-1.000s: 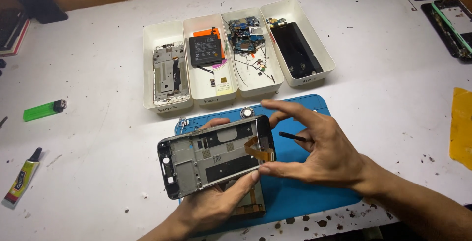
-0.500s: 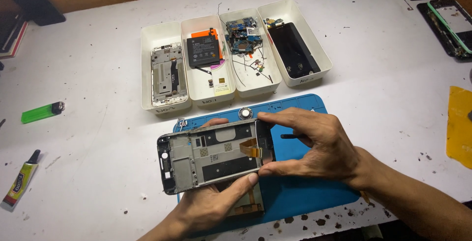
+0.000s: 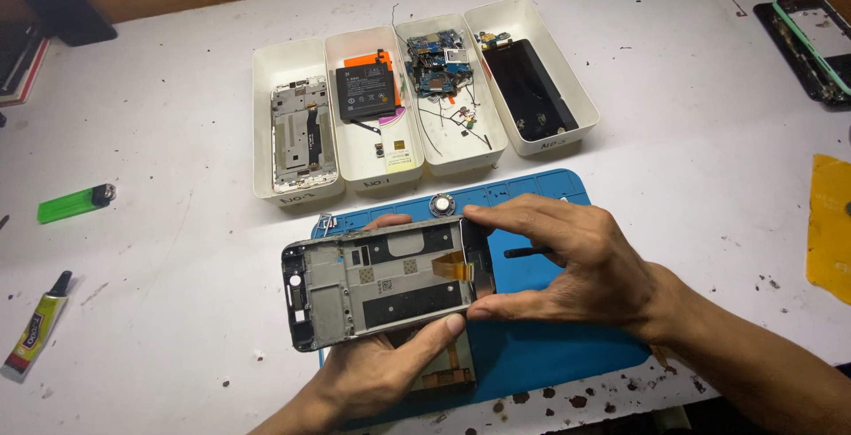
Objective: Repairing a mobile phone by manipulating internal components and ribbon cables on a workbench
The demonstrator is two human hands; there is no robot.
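Holding the phone frame (image 3: pixel 386 280) mid-frame over the blue mat (image 3: pixel 550 346), the left hand (image 3: pixel 381 373) cradles it while the right hand (image 3: pixel 576 262) pinches its right end, seemingly mid-teardown near the orange ribbon cable (image 3: pixel 450 266), calling for gentle handling.

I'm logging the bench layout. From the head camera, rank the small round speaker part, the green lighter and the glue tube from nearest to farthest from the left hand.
From the left hand:
1. Round speaker part, just beyond the held phone frame, on the blue mat's far edge.
2. Glue tube, far left, near edge.
3. Green lighter, far left, further back; close to the tube's distance.

glue tube (image 3: pixel 35 339) at left edge, yellow
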